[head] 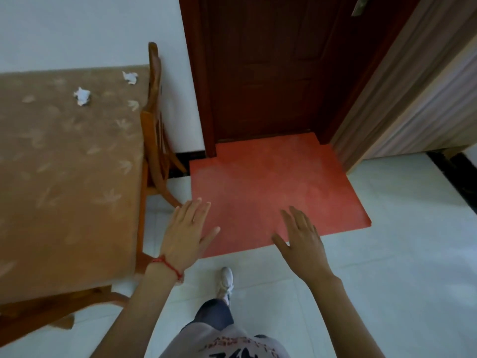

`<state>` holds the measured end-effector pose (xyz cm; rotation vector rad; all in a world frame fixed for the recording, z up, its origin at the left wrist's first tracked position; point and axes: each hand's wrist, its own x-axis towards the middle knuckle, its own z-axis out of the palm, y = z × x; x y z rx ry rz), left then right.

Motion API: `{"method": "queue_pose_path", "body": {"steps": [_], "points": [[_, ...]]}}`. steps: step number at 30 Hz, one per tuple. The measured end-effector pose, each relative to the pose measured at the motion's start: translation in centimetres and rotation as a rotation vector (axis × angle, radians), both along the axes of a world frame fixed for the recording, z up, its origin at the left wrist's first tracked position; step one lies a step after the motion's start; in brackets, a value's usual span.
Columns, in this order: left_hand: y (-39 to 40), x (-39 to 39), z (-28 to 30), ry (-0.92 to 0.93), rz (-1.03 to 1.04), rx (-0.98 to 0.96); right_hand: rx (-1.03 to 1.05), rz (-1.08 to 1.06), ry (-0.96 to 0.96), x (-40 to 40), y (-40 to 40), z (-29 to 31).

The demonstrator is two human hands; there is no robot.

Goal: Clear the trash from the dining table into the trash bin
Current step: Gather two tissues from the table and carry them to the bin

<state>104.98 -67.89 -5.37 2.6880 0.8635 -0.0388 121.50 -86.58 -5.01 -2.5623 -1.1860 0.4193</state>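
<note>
Both hands' fingers spread, holding nothing; crumpled tissues lie shapeless on table.

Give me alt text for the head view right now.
Both hands, left hand and right hand, hover open and empty over a red floor mat. Two crumpled white paper wads lie on the brown-clothed dining table at left.
</note>
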Motion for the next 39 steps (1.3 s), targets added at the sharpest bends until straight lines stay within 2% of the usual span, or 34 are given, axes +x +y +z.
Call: {"method": "queue_pose_path", "body": {"steps": [10, 28, 39], "points": [[12.1, 11.1, 1.5, -0.023, -0.036, 0.067, 0.033, -0.010, -0.007, 9.8, 12.1, 1.7], [24.3, 29.0, 2.0, -0.006, 0.248, 0.078, 0.056, 0.226, 0.030, 33.6, 29.0, 3.4], [33.6, 33.7, 3.1, -0.019, 0.324, 0.048, 0.069, 0.298, 0.039, 38.7, 40.5, 2.9]]}}
